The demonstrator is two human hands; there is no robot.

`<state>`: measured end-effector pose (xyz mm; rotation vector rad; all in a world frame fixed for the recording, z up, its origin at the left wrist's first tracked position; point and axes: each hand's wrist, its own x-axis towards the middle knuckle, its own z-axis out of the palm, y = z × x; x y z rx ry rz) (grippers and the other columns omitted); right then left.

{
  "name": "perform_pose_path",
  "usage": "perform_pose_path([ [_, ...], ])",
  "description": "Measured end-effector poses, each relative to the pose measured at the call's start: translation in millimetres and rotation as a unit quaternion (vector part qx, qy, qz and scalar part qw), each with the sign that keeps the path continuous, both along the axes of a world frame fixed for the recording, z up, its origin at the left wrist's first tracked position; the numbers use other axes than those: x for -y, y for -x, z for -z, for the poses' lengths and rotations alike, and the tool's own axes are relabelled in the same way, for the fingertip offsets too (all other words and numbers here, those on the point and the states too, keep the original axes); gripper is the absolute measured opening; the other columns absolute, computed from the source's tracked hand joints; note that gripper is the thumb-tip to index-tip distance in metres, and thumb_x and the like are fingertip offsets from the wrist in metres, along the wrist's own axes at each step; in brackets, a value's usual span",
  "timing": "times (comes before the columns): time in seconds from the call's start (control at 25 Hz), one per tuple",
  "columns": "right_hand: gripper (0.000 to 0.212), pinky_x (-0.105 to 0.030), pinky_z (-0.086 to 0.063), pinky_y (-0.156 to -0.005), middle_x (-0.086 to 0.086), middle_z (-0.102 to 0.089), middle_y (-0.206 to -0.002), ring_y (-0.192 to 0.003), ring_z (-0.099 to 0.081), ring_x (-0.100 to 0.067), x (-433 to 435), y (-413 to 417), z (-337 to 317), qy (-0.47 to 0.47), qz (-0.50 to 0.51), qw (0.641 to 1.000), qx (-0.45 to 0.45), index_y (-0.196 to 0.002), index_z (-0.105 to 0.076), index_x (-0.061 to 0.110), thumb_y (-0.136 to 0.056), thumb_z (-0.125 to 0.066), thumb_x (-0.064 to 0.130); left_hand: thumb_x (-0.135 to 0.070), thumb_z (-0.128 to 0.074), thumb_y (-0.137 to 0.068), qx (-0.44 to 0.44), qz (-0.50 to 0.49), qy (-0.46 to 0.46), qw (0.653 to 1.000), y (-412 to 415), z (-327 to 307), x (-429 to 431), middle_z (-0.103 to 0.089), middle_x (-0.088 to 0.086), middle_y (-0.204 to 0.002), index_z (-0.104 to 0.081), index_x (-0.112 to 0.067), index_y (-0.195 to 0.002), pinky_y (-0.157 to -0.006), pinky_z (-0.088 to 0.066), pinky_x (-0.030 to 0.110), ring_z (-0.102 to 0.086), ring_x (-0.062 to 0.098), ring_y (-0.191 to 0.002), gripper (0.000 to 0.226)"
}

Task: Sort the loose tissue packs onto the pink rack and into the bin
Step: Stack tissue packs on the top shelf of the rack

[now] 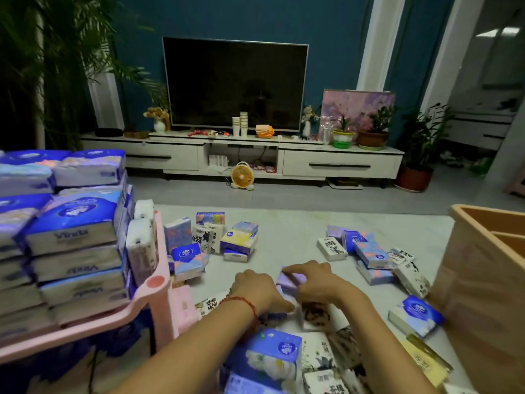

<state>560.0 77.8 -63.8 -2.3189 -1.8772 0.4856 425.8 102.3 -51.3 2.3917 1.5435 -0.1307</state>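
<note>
1. Closest to you, at bottom centre, lies one blue and white flower-printed tissue pack. Just right of it, black-and-white ink-print tissue packs overlap in a heap too jumbled to count.
2. Your two hands meet over the pale grey floor mat, nearly touching each other. Your right hand pinches the top edge of one lilac plastic-wrapped tissue pack. Your left hand, with one red string bracelet on its wrist, rests against that pack's left side. Its fingers fold under out of view, so you cannot tell whether they grip.
3. On your left stands one pink plastic rack. Its top shelf is stacked with large blue and white tissue bricks, at least eight showing. Two white upright packs stand at the shelf's right end.
4. Just beyond the rack, about nine small loose packs sit clustered on the mat, in blue, white and yellow wrappers.
5. Further right, well apart from that cluster, about seven more mixed packs lie together.
6. One blue pack with a white emblem lies alone near the base of one tall tan open-topped bin at your right. An inner divider shows in the bin's top.
7. Against the far wall you face one dark flat television. One small yellow desk fan stands on the floor below it.
</note>
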Motion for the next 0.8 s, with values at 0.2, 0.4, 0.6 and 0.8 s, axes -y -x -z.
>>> perform_pose_path([
  [0.2, 0.055, -0.031, -0.044, -0.088, -0.009, -0.057, -0.122, -0.113, -0.051, -0.027, 2, 8, 15, -0.144, 0.075, 0.979, -0.119, -0.122, -0.052, 0.023, -0.069, -0.062, 0.031, -0.034, -0.064, -0.078, 0.093, -0.026, -0.004, 0.995, -4, -14, 14, -0.025, 0.016, -0.136, -0.037, -0.009, -0.129, -0.099, -0.036, 0.03, -0.029, 0.03, -0.128, 0.063],
  [0.4, 0.057, -0.028, -0.043, -0.076, -0.012, -0.058, -0.122, -0.095, -0.056, -0.024, 11, 12, -61, -0.281, 0.119, 0.926, -0.221, -0.127, -0.048, 0.009, -0.076, -0.073, 0.017, -0.024, -0.076, -0.068, 0.251, 0.01, -0.1, 0.963, 17, -69, 38, -0.003, 0.012, -0.144, -0.029, -0.015, -0.135, -0.1, -0.036, 0.032, -0.02, 0.031, -0.132, 0.083],
  [0.6, 0.038, -0.031, -0.05, -0.074, -0.002, -0.061, -0.094, -0.081, -0.059, -0.015, 39, 77, -157, -0.371, 0.077, 0.871, -0.313, -0.114, -0.053, 0.013, -0.082, -0.07, 0.024, -0.018, -0.073, -0.068, 0.354, 0.087, -0.176, 0.914, 97, -168, 78, -0.027, 0.0, -0.12, -0.029, -0.025, -0.134, -0.075, -0.039, 0.017, -0.038, 0.014, -0.11, 0.079],
  [0.8, 0.029, -0.023, -0.044, -0.058, 0.0, -0.057, -0.084, -0.074, -0.055, -0.011, 71, 182, -219, -0.34, -0.034, 0.901, -0.267, -0.1, -0.055, 0.019, -0.079, -0.071, 0.031, -0.019, -0.075, -0.07, 0.256, 0.119, -0.228, 0.932, 240, -227, 87, -0.028, -0.005, -0.12, -0.029, -0.035, -0.137, -0.089, -0.038, 0.018, -0.04, 0.011, -0.112, 0.083],
])
